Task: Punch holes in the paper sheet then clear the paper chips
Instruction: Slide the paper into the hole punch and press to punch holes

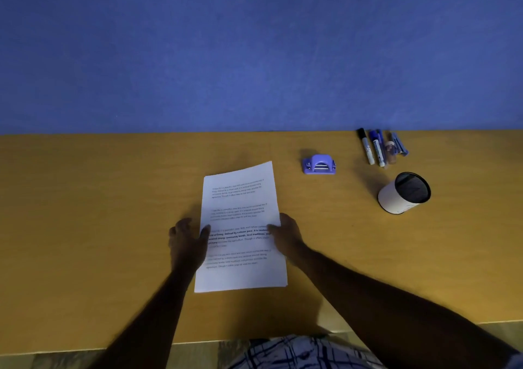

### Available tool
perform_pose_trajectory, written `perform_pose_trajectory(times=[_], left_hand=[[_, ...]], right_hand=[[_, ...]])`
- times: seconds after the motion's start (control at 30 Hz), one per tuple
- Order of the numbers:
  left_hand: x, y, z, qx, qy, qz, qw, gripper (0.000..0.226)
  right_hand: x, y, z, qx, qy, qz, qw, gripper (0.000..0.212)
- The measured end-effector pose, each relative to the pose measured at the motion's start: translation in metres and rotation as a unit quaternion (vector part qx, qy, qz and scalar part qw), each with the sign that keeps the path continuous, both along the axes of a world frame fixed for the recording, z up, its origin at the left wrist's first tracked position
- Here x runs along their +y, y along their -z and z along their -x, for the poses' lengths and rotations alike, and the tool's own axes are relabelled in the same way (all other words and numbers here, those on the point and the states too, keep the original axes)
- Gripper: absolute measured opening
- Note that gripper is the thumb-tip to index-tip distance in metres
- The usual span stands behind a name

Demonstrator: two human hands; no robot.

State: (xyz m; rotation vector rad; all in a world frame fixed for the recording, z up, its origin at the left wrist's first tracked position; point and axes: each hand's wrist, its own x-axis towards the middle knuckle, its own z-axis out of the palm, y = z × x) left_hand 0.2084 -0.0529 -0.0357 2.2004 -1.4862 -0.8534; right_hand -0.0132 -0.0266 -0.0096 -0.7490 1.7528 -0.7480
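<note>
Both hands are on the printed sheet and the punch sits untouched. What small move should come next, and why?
Probably the right hand reaches for the purple hole punch, which stands apart beyond the paper sheet, while the left hand steadies the sheet's left edge. No holes show yet.

Two bare forearms are shown entering from the lower edge, with no sleeves, watch, rings or bands seen on either. The left hand (188,240) and right hand (287,234) are ungloved. At the bottom centre, a garment (300,353) in a pale fabric crossed by dark navy plaid lines is visible; its type cannot be determined.
</note>
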Motion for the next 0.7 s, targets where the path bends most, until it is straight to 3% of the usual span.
perform_pose_trajectory(times=[0.1,0.17,0.23,0.37,0.5,0.57,0.7], left_hand=[[0.005,-0.001,0.001,0.157,-0.067,-0.009,0.985,0.057],[0.016,-0.007,0.006,0.245,-0.088,0.003,0.966,0.043],[0.031,-0.016,0.015,0.323,-0.104,0.029,0.940,0.044],[0.062,-0.032,0.059,0.504,-0.148,-0.050,0.849,0.038],[0.082,-0.045,0.118,0.598,-0.102,-0.104,0.788,0.052],[0.085,-0.051,0.141,0.593,-0.128,-0.084,0.790,0.049],[0.087,-0.048,0.157,0.511,-0.111,0.009,0.852,0.043]], right_hand=[[0.007,-0.005,0.021,-0.041,0.049,0.013,0.998,0.028],[0.014,-0.008,0.037,-0.068,0.092,0.032,0.993,0.028],[0.021,-0.012,0.050,-0.102,0.135,0.050,0.984,0.029],[0.034,-0.017,0.069,-0.176,0.207,0.089,0.958,0.031],[0.042,-0.021,0.077,-0.207,0.220,0.111,0.947,0.031],[0.046,-0.021,0.079,-0.207,0.236,0.126,0.941,0.030],[0.054,-0.024,0.085,-0.215,0.235,0.147,0.936,0.035]])
